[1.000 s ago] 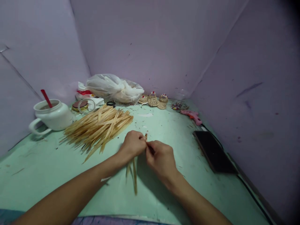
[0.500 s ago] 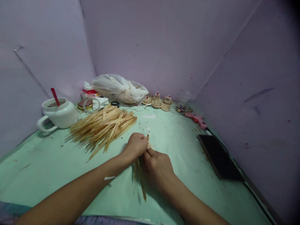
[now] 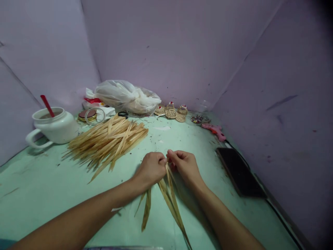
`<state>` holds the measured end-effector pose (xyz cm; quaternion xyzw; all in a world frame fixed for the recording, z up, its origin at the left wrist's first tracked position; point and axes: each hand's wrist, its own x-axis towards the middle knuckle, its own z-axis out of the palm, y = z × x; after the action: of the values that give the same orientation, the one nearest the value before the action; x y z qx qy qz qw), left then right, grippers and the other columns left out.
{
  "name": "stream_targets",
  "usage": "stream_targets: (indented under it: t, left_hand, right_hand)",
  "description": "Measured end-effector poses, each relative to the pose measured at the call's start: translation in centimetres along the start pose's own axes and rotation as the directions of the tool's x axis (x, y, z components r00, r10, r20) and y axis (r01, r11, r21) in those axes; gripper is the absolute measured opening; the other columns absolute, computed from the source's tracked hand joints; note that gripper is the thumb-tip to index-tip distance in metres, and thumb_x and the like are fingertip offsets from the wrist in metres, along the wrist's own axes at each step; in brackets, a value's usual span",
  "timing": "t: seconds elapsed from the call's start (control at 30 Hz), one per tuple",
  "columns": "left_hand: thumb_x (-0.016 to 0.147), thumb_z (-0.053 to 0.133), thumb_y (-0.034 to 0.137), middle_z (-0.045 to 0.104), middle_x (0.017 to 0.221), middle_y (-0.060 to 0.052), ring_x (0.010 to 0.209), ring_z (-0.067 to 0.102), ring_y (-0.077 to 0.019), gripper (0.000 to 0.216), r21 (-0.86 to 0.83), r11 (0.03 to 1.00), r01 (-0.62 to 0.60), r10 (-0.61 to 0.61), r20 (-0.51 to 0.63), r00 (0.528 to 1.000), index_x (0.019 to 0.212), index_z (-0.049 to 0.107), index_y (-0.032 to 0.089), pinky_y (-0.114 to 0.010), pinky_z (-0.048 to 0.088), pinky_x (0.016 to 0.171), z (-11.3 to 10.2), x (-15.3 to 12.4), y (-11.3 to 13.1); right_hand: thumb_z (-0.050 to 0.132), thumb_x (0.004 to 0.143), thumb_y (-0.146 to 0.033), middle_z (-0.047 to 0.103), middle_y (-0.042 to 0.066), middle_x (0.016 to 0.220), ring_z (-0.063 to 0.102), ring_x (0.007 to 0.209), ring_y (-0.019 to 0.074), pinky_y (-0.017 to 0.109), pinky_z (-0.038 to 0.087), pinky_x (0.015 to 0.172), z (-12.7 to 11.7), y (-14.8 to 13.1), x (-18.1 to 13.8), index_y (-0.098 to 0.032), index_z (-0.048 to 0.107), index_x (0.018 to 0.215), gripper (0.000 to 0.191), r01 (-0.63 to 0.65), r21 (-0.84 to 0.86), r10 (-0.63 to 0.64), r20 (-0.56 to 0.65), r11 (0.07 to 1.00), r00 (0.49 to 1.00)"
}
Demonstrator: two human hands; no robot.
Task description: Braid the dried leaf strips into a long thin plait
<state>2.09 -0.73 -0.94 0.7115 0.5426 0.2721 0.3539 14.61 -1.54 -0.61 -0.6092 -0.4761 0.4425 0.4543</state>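
My left hand (image 3: 151, 169) and my right hand (image 3: 185, 164) meet fingertip to fingertip over the green table (image 3: 52, 187). Both are closed in a pinch on the top ends of several tan straw strips (image 3: 169, 198). The strips fan out from the pinch toward me, two under the left hand and longer ones running down to the right. A big pile of the same straw strips (image 3: 108, 140) lies to the left of my hands, apart from them.
A white pot with a red stick (image 3: 53, 125) stands at the far left. Along the back wall are a plastic bag (image 3: 127, 97), small woven baskets (image 3: 173, 111), scissors and a pink glue gun (image 3: 214, 130). A dark phone (image 3: 238, 170) lies at the right.
My right hand has moved up beside the left, and the strips, bunched under my hands before, now splay out toward me in separate strands.
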Motion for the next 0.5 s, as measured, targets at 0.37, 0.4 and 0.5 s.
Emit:
stream_targets:
  t: [0.37, 0.4, 0.5]
  left_hand:
    - [0.079, 0.039, 0.024, 0.040, 0.049, 0.004, 0.049, 0.034, -0.0067, 0.029, -0.047, 0.891, -0.452, 0.454, 0.055, 0.890, 0.051, 0.042, 0.015, -0.019, 0.028, 0.051, -0.6, -1.4, 0.1]
    - [0.079, 0.039, 0.024, 0.041, 0.050, 0.003, 0.049, 0.035, -0.0069, 0.030, -0.045, 0.878, -0.477, 0.479, 0.048, 0.877, 0.052, 0.044, 0.015, -0.020, 0.030, 0.052, -0.6, -1.6, 0.2]
    - [0.080, 0.039, 0.026, 0.048, 0.054, 0.001, 0.052, 0.041, -0.0077, 0.028, -0.092, 0.885, -0.456, 0.459, 0.013, 0.888, 0.057, 0.050, 0.014, -0.019, 0.033, 0.055, -0.6, -1.7, 0.4]
  right_hand:
    - [0.049, 0.077, -0.025, 0.022, -0.009, 0.038, 0.011, 0.034, 0.0013, 0.012, 0.007, 0.029, -0.1, -0.8, -0.5, -0.016, 0.035, 0.049, 0.033, -0.619, 0.504, 0.386, 0.494, 0.602, 0.779]
    - [0.048, 0.078, -0.025, 0.021, -0.010, 0.038, 0.010, 0.033, 0.0012, 0.011, 0.007, 0.029, -0.2, -1.0, -0.6, -0.016, 0.035, 0.049, 0.033, -0.655, 0.490, 0.394, 0.536, 0.575, 0.747]
    - [0.049, 0.079, -0.027, 0.024, -0.009, 0.038, 0.016, 0.032, 0.0013, 0.011, 0.013, 0.029, -0.5, -1.2, -0.7, -0.015, 0.039, 0.051, 0.032, -0.626, 0.514, 0.347, 0.539, 0.586, 0.767]
